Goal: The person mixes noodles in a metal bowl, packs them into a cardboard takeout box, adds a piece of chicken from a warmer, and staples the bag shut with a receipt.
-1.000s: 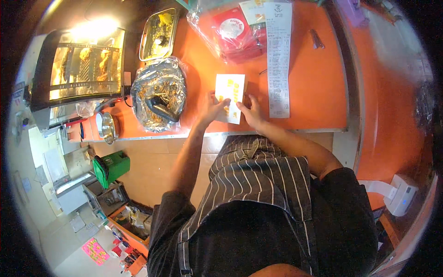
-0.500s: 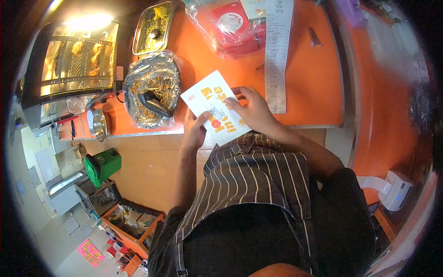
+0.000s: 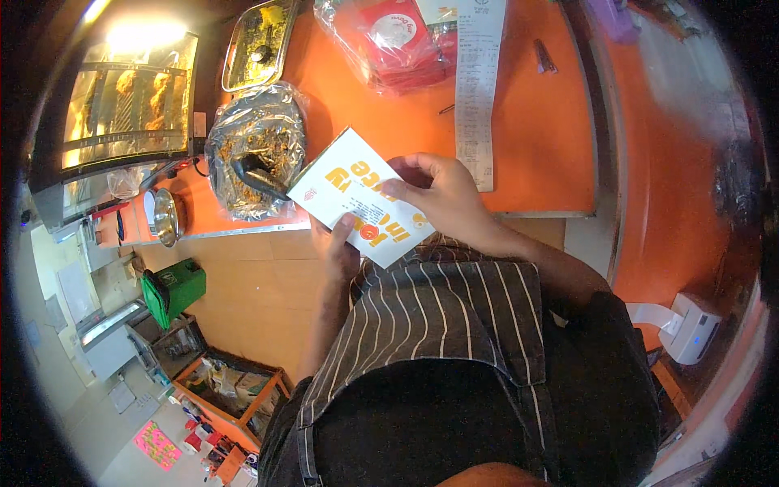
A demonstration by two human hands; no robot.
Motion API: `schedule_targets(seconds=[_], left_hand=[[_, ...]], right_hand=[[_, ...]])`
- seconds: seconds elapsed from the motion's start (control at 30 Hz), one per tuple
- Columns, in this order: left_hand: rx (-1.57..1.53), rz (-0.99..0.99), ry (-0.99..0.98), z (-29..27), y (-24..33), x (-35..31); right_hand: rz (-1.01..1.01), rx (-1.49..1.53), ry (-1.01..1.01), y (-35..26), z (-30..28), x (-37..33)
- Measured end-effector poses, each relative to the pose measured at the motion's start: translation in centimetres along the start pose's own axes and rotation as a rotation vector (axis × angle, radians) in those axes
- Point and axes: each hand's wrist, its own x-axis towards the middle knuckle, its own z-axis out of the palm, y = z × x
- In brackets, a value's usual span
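Above the front edge of the orange table (image 3: 527, 122), both hands hold a flat white paper bag with orange and red print (image 3: 357, 195). The left hand (image 3: 337, 243) closes its grip on the lower edge of the bag from below, thumb on the printed face. The right hand (image 3: 442, 199) closes its grip on the right side, with the fingers laid over the print. The bag is tilted, and its long axis runs from upper left to lower right; the upper left corner reaches over the foil bowl.

On the table to the left sits a round bowl lined with crumpled silver foil (image 3: 256, 150), with brown crumbs and a dark scoop (image 3: 260, 178) inside it. Behind it stands a rectangular metal tray (image 3: 258, 45) that holds yellow and brown food. At the far left, a lit glass warming cabinet (image 3: 122, 105) shows golden fried pieces on its racks.

A clear plastic pack of red boxes with round white labels (image 3: 393, 36) lies at the back of the table. Just beside it, a long white paper receipt (image 3: 477, 81) stretches toward the right hand. A small white printer (image 3: 690, 325) stands at the right, well apart.
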Motion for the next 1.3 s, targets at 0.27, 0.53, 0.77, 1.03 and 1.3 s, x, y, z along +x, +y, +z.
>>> schedule_targets(seconds=[0.27, 0.53, 0.77, 1.03, 1.3], left_hand=[[-0.422, -0.19, -0.228, -3.1, -2.6, 0.0], [-0.33, -0.257, -0.411, -3.7, -2.7, 1.6], [-0.405, -0.198, -0.445, -2.4, -3.0, 1.3], [-0.496, -0.212, -0.467, -2.9, -2.8, 0.8], [-0.257, -0.261, -0.309, -6.8, -3.8, -0.3]], right_hand=[[0.013, 0.056, -0.048, 0.9, -0.5, -0.4], [-0.016, 0.121, -0.035, 0.6, -1.3, -0.5], [0.03, 0.081, -0.016, 0.2, -1.4, -0.9], [0.038, 0.074, -0.039, 0.1, -1.2, -0.5], [0.24, 0.477, -0.15, 1.3, -0.6, 0.1]])
